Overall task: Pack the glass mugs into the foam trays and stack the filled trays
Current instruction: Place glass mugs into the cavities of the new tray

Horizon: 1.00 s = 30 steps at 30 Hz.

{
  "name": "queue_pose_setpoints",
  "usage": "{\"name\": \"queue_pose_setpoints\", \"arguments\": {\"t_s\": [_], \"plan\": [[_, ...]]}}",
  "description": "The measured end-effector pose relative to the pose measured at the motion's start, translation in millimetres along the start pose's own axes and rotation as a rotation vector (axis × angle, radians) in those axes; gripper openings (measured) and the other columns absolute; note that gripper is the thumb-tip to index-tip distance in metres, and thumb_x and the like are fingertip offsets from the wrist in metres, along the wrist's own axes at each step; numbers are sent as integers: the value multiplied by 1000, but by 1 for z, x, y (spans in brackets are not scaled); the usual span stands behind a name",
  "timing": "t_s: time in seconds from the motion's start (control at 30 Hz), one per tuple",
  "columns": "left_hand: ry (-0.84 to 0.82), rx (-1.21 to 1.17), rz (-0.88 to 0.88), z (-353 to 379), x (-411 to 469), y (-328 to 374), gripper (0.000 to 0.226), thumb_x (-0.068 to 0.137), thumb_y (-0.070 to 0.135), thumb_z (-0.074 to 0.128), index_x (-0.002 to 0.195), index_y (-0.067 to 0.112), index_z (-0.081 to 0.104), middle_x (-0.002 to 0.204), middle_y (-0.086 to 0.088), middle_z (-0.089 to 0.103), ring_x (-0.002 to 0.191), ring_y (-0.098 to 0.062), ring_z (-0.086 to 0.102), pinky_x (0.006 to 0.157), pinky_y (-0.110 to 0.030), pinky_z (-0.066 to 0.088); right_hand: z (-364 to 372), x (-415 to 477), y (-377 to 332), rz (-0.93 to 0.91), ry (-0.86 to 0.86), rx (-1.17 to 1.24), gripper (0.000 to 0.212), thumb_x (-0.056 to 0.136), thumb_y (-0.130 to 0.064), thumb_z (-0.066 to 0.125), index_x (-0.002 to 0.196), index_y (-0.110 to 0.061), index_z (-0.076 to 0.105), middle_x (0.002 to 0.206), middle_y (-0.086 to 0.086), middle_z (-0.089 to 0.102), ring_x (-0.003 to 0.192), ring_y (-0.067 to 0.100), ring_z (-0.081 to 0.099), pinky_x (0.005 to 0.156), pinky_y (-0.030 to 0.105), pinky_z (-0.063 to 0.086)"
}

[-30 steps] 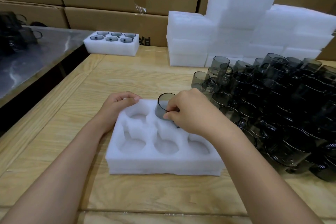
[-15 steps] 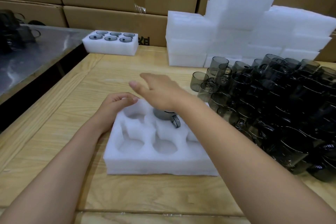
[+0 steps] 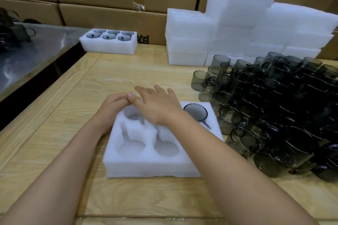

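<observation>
Head view: one mug [image 3: 195, 112] in tray [image 3: 151, 166]; left hand [image 3: 113, 104] grips tray, right hand [image 3: 157, 107] released.

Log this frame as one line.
step: packing | left hand: grips tray far-left corner | right hand: open over tray | mug: seated, far-right pocket

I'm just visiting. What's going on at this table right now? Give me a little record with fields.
Front: foam tray, one glass mug in its far right pocket
Left: left hand grips the tray's far left corner
Right: right hand flat, fingers straight, over the tray's far middle
Waiting: loose mugs crowded on the right
Done: filled tray with six mugs, far left
Spare: foam stack at the back
</observation>
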State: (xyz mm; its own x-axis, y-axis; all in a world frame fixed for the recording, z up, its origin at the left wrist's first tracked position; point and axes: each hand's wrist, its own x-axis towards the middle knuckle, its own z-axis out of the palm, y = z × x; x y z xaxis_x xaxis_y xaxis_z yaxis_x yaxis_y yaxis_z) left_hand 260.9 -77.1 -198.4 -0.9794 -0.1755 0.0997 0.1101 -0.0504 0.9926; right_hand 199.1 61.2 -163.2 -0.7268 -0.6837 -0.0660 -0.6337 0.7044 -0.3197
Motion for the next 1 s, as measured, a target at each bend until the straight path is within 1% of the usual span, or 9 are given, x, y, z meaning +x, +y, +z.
{"name": "queue_pose_setpoints", "arguments": {"t_s": [0.13,0.23,0.4,0.53,0.6,0.73,0.87,0.93,1.0], "plan": [[59,33,-30,1,0,2,30,91,29,56,73,17,76,68,-4,69,62,-13,64,56,-20,51,2,-2,-1,-17,65,-41,66,93,-64,10,137,-24,38,129,4,55,127,26,38,98,43,22],[114,67,-54,5,-2,5,37,95,32,52,68,20,75,63,0,68,55,-9,62,50,-17,48,-3,-11,-5,-44,178,25,59,97,-57,19,123,-14,51,108,6,65,109,27,52,90,38,32],[107,76,0,12,-7,10,39,90,43,48,70,24,76,63,3,70,56,-7,65,50,-15,48,-29,-50,-9,-108,400,-52,43,98,-44,37,125,-16,56,118,0,63,114,22,51,96,32,30],[151,123,-20,10,-3,6,44,98,38,43,85,7,71,72,-4,72,65,-14,68,56,-20,52,-49,-119,11,-110,783,-142,34,89,-38,51,104,-13,67,98,2,69,99,27,60,89,38,36],[153,112,-38,9,-3,5,45,99,38,42,87,5,70,76,-8,72,68,-18,68,58,-22,54,-52,-151,33,-10,878,-225,29,86,-36,52,94,-13,68,91,1,67,93,29,59,85,38,37],[175,128,-59,9,-3,6,45,99,41,42,82,13,74,78,-8,73,71,-19,69,59,-23,54,-38,-187,70,223,771,-415,21,82,-23,70,69,-7,64,74,7,60,76,35,52,68,43,39],[174,151,-60,8,-3,5,46,100,41,42,76,21,76,78,-5,74,72,-18,69,63,-26,54,-21,-197,80,290,669,-532,25,64,-20,81,61,-3,62,67,12,54,68,35,47,58,41,36],[172,134,-60,8,-3,4,45,99,40,43,76,21,76,76,-6,73,70,-18,69,60,-23,54,-16,-197,79,272,691,-580,28,71,-25,74,61,-3,60,67,13,53,67,35,48,58,40,31],[173,114,-61,9,-3,5,44,99,38,44,75,19,76,75,-6,73,68,-17,69,58,-22,54,-13,-194,76,264,684,-619,32,77,-31,52,60,-4,57,66,12,52,68,34,48,61,40,26]]}}
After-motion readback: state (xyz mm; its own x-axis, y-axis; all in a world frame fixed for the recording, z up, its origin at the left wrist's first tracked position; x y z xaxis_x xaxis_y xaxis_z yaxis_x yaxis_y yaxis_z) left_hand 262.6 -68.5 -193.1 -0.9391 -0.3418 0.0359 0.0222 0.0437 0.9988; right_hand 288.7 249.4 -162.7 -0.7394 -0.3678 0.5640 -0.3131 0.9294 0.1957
